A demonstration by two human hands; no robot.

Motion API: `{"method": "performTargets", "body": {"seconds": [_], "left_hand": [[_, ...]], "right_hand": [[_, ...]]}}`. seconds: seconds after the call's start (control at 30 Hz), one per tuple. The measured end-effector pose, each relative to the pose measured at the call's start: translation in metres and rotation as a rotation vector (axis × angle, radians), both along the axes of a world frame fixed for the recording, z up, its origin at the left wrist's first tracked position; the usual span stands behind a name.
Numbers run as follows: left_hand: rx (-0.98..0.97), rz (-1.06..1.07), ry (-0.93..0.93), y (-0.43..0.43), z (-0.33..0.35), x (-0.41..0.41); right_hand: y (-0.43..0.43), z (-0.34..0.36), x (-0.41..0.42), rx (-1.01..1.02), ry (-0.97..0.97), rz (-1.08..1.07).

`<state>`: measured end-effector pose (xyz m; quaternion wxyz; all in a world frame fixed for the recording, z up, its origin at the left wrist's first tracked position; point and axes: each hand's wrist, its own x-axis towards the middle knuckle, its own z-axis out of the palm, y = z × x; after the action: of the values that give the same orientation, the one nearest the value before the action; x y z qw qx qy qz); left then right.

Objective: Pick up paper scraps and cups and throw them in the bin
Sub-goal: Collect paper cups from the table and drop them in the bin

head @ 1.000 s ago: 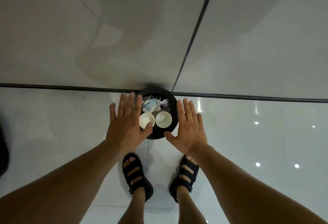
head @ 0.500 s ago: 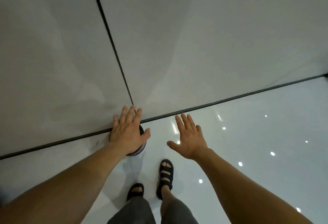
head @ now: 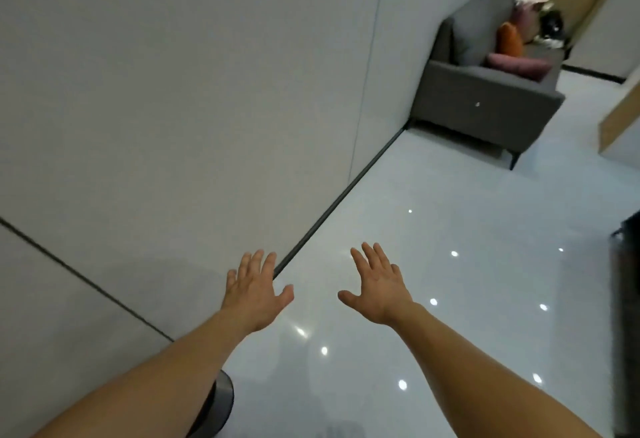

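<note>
The bin [head: 223, 403] is one round dark bin, low down by the person's left arm; it stands on the floor [head: 467, 195] close to the wall [head: 173, 91]; the arm hides most of it, so only a bit of its grey side shows, and I cannot tell what is in it. Two bare hands reach out in front of the person, side by side but apart; the left hand [head: 254, 293] is flat with its fingers [head: 258, 261] straight and spread, holding nothing; the right hand [head: 379, 290] is the same, fingers [head: 369, 255] straight, thumb out to the side, holding nothing. Both hands are up in the air over the shiny white floor, which has small bright spots of light on it. One thin black strip [head: 339, 202] runs along the foot of the wall. Far off, one grey sofa [head: 485, 105] stands against the wall; on it I count one big grey cushion [head: 481, 28], one orange cushion [head: 509, 40] and one long pink cushion [head: 517, 65]; the things behind them are too blurred to tell. One dark thing [head: 627, 316] shows at the right edge.
</note>
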<state>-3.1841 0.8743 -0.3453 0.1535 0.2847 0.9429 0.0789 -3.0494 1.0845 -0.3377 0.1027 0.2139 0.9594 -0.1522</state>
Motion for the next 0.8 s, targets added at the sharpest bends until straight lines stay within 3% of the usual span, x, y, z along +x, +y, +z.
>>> {"method": "performTargets", "body": {"seconds": [0.3,0.5,0.8], "left_hand": [[0.064,-0.448,0.106,0.272,0.047,0.118],[0.081,-0.646,0.083,0.405,0.048,0.202],[0.01,-0.869,0.057,0.574,0.011,0.24]], "right_hand": [[0.175,0.01,0.171,-0.048,0.048,-0.403],[0.277,0.013,0.284,-0.071,0.049,-0.671],[0.406,-0.006,0.34,-0.109,0.013,-0.889]]}}
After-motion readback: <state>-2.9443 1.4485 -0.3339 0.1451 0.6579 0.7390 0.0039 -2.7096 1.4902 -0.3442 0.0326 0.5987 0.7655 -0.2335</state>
